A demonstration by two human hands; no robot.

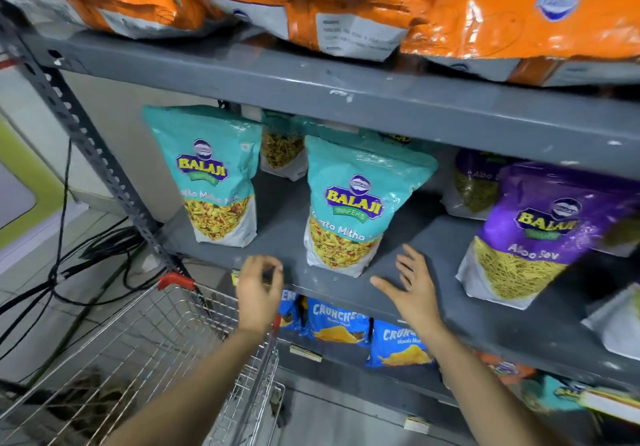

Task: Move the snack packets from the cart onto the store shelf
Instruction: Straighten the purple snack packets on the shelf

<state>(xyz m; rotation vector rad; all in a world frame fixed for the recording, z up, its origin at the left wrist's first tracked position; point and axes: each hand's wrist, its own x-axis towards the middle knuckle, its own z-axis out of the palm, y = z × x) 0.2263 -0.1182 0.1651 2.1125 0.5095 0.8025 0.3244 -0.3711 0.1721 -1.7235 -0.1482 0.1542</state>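
Two teal snack packets stand upright on the middle shelf [408, 272]: one [349, 210] near the front edge, its long axis vertical and its printed face turned outward, the other [216, 175] to its left and set further back, with a third partly hidden behind them. The right hand [412, 286] lies flat, fingers spread wide and holding nothing, on the shelf just right of the front packet's base; the left hand [259, 289] hovers at the shelf edge below and left of that packet, fingers loosely curled, also empty. The cart [145, 341] stands below and to the left, nearer the left hand; no packets can be made out in the part of its wire basket that shows. A purple packet [526, 234] stands well to the right.
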